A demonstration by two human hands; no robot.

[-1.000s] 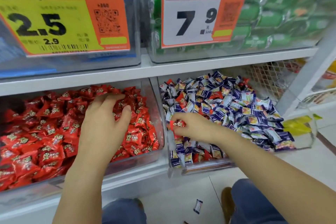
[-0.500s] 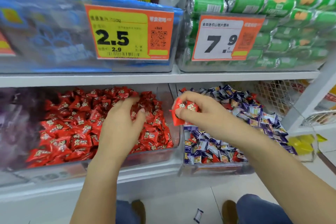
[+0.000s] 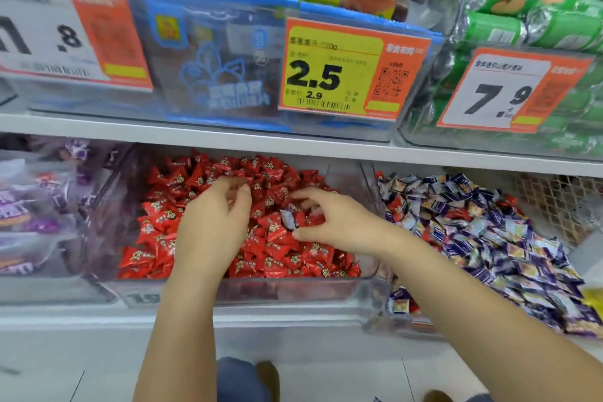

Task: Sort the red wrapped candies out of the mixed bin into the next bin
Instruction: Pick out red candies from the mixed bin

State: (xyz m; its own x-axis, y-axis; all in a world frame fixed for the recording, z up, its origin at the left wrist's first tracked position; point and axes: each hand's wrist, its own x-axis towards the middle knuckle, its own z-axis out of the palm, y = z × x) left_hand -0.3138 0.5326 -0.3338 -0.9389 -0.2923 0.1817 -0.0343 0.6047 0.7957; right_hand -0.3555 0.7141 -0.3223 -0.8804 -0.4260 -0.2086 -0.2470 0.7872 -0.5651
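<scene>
Both my hands are over the clear bin [image 3: 365,258] full of red candies [image 3: 270,251]. My left hand [image 3: 213,222] lies palm down on the pile, fingers loosely curled at the tips, holding nothing that I can see. My right hand [image 3: 329,219] hovers just beside it with fingers spread and relaxed, thumb low; a blue-and-white candy [image 3: 288,218] sits among the red ones right under those fingers. The mixed bin [image 3: 385,320] of purple and white candies [image 3: 489,238], with a few red ones showing, stands next on the right.
</scene>
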